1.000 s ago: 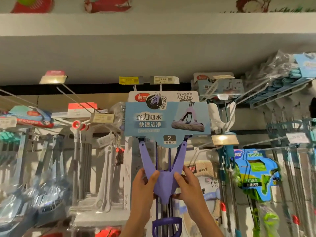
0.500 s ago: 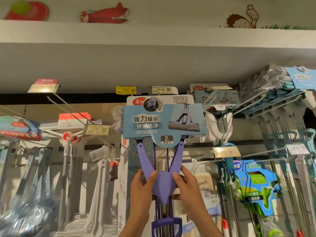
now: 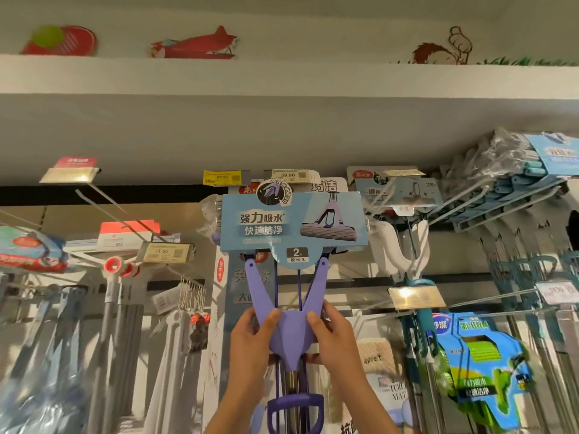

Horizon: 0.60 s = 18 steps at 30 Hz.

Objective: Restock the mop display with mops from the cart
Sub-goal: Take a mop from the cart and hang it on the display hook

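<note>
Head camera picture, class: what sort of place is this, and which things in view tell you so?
Most likely a shop's cleaning-goods aisle: price tags sit above display hooks, packaged mops hang in rows, and both hands grip a purple mop with a retail card.

Dim indoor light, glare on price tags point(image 3: 415, 296), blurred stretched edges, soft focus

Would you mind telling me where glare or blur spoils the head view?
Head view: glare whites out two tag holders; the left mops smear at the edge; the mop card and both hands stay sharp.
</note>
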Each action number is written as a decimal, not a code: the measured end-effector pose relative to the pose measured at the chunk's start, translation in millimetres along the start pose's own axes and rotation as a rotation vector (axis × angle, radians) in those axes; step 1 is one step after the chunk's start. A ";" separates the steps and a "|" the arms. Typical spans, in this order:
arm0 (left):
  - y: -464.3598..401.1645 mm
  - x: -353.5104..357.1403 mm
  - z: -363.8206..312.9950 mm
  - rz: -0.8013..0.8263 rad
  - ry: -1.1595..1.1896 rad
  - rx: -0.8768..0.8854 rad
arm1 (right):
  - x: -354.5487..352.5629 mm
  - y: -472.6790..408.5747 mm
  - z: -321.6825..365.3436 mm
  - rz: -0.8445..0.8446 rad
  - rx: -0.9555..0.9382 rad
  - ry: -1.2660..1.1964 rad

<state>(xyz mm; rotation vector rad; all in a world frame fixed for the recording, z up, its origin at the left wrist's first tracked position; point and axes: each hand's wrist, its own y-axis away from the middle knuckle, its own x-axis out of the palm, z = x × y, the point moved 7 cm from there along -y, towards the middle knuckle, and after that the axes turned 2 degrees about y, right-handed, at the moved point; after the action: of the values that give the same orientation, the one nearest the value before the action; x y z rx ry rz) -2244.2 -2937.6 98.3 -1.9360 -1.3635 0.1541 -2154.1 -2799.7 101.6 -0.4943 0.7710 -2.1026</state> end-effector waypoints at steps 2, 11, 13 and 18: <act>-3.3 -0.6 3.4 -0.011 0.012 -0.011 | 0.5 -3.0 -0.7 -0.010 -0.017 0.021; -11.3 3.4 6.1 -0.030 0.028 0.024 | 1.6 -13.8 -3.1 -0.010 -0.036 -0.010; -12.5 6.0 6.5 -0.025 0.030 0.028 | -1.0 -16.8 -3.2 -0.026 -0.049 0.008; -14.8 13.1 7.9 -0.008 -0.006 0.018 | -9.1 -20.9 -4.8 -0.058 -0.069 0.002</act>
<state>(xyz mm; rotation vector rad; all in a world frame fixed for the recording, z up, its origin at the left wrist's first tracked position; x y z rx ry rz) -2253.7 -2920.2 106.0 -1.9163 -1.3686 0.1679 -2163.4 -2780.8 111.4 -0.5579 0.8415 -2.1356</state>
